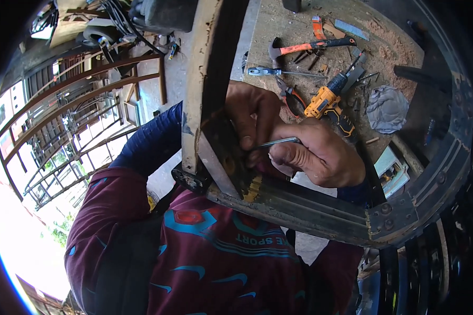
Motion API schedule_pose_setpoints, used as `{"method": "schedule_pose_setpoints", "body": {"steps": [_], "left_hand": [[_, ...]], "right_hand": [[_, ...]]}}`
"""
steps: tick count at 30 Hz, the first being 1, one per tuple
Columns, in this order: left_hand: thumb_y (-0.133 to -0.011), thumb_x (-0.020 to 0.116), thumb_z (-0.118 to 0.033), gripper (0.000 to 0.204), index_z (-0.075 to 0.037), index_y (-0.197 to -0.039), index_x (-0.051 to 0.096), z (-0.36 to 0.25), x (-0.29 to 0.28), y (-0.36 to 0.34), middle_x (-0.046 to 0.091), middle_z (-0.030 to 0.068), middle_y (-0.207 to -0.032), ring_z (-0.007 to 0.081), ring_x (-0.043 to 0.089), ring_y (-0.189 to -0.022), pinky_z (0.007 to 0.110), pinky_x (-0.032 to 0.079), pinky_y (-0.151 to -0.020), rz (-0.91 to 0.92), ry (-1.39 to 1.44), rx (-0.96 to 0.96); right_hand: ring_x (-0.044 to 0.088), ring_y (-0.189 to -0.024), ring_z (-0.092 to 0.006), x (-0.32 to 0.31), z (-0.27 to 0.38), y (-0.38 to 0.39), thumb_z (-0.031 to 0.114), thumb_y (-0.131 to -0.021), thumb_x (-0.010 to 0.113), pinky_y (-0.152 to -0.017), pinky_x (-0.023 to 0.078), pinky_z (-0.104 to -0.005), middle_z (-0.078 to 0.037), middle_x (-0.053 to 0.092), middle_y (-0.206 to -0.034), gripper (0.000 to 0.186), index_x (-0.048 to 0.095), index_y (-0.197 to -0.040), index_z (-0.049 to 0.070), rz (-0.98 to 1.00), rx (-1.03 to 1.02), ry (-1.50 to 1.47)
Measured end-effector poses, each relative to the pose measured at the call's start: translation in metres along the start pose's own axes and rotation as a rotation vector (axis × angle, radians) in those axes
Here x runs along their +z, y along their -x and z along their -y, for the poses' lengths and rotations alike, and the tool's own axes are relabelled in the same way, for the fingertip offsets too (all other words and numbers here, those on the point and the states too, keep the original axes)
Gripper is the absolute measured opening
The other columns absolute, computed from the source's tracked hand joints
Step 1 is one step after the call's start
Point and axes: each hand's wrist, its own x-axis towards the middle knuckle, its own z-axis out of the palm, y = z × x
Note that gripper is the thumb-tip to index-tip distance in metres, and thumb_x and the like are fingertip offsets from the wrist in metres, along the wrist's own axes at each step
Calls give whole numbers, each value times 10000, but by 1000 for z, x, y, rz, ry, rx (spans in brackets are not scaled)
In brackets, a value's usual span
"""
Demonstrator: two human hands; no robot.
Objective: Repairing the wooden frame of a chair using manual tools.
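Note:
My right hand point(323, 155) is closed, pinching a thin silver metal rod point(280, 142) between thumb and forefinger. The rod's tip points left, close to the fingers of my left hand point(252, 113). Those fingers are curled down together by the inside corner of a dark frame; what they hold, if anything, is hidden. The frame's upright bar point(192, 94) has a pale, worn edge and crosses in front of my left wrist. A diagonal brace point(219, 167) joins it to the lower bar point(310, 215), which has a yellowish patch near the corner.
On the workbench point(268, 21) beyond my hands lie a hammer point(315, 46), a screwdriver point(265, 71), pliers point(291, 97), a yellow cordless drill point(328, 100), a crumpled grey cloth point(387, 109) and wood shavings. The frame curves along the right. Brown metal racks point(79, 84) stand to the left.

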Motion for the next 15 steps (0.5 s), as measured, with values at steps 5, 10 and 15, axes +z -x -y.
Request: {"method": "schedule_pose_setpoints", "body": {"steps": [5, 10, 15], "left_hand": [[-849, 818, -162, 224, 31, -959, 792, -13, -10, 1, 772, 153, -923, 230, 729, -881, 356, 555, -788, 88, -101, -85], [-837, 822, -166, 240, 44, -947, 786, -34, 5, 1, 770, 157, -911, 228, 725, -852, 324, 551, -738, -6, -128, -221], [-844, 816, -157, 216, 38, -936, 796, -32, 6, 10, 778, 155, -950, 214, 697, -882, 325, 518, -768, -128, -70, -371]], "right_hand": [[668, -607, -311, 3, 0, -10, 308, -1036, 610, -573, 511, -376, -135, 673, -702, 354, 665, -845, 16, -61, -203, 79], [635, -573, -302, 5, -4, -11, 320, -981, 673, -536, 482, -378, -108, 632, -664, 397, 616, -695, 51, -384, -362, 543], [603, -605, -268, -4, -15, -19, 400, -894, 738, -548, 448, -388, -62, 567, -657, 441, 572, -630, 88, -209, -481, 521]]}}
